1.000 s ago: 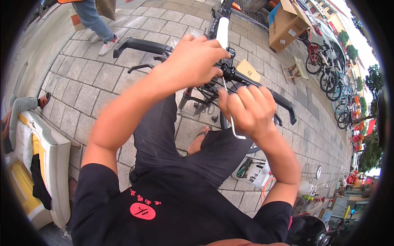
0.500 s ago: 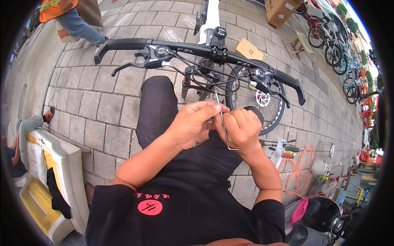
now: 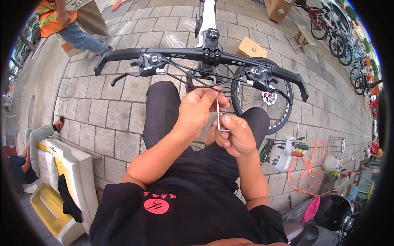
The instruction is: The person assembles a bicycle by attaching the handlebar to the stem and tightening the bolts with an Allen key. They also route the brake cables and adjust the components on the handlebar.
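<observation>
A thin silver L-shaped hex key (image 3: pixel 218 111) stands nearly lengthwise between my hands, its short bent end toward me. My left hand (image 3: pixel 196 111) grips the upper part of its long arm with thumb and fingers. My right hand (image 3: pixel 238 134) pinches the key near its bend, with the fingers curled. Just beyond is a bicycle with a black handlebar (image 3: pixel 184 54), brake levers, cables and a stem (image 3: pixel 211 49). The key's far tip reaches toward the fork area below the stem, where cables and my fingers hide whether it touches anything.
The loose front wheel (image 3: pixel 269 98) stands right of the fork, near a cardboard box (image 3: pixel 251 48). Tools (image 3: pixel 287 151) and an orange hose (image 3: pixel 310 170) lie at right, near a black scooter (image 3: pixel 324 213). Left are a worn seat (image 3: pixel 78 176) and a person in an orange vest (image 3: pixel 53 18).
My right hand has turned from a fist beside the key to a pinch at its bend. My left hand has moved slightly farther forward. The view has shifted a little.
</observation>
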`<state>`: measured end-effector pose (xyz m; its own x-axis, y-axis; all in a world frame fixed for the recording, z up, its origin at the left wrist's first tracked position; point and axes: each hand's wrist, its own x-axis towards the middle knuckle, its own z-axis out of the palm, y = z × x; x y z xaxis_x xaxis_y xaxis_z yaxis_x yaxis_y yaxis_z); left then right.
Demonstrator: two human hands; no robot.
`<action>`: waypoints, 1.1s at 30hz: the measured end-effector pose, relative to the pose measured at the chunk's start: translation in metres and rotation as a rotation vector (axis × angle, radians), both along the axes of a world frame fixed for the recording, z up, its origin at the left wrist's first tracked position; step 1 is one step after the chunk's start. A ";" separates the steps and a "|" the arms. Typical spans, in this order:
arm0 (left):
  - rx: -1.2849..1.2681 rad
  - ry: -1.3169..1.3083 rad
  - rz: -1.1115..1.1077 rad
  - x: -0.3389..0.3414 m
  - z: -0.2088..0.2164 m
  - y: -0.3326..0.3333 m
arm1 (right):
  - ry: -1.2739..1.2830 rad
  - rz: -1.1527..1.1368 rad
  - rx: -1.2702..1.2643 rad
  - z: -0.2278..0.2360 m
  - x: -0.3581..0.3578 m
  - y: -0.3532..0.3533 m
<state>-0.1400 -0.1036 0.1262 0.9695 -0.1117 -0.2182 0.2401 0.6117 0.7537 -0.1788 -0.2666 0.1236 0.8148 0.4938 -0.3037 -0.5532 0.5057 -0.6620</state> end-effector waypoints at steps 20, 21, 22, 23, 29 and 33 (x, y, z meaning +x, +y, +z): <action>-0.089 0.107 0.059 0.007 0.009 -0.004 | -0.003 0.003 0.114 -0.006 0.023 0.014; -0.096 0.114 0.056 0.007 0.009 -0.004 | -0.007 -0.003 0.114 -0.006 0.023 0.015; -0.103 0.121 0.053 0.007 0.009 -0.004 | -0.003 -0.006 0.123 -0.006 0.023 0.015; -0.102 0.117 0.048 0.007 0.009 -0.003 | 0.000 -0.009 0.132 -0.008 0.023 0.016; -0.198 0.121 -0.105 0.004 0.009 0.010 | -0.073 -0.104 0.098 0.000 0.021 0.032; -0.266 0.062 -0.232 0.001 0.007 0.024 | -0.091 -0.131 0.038 0.008 0.021 0.039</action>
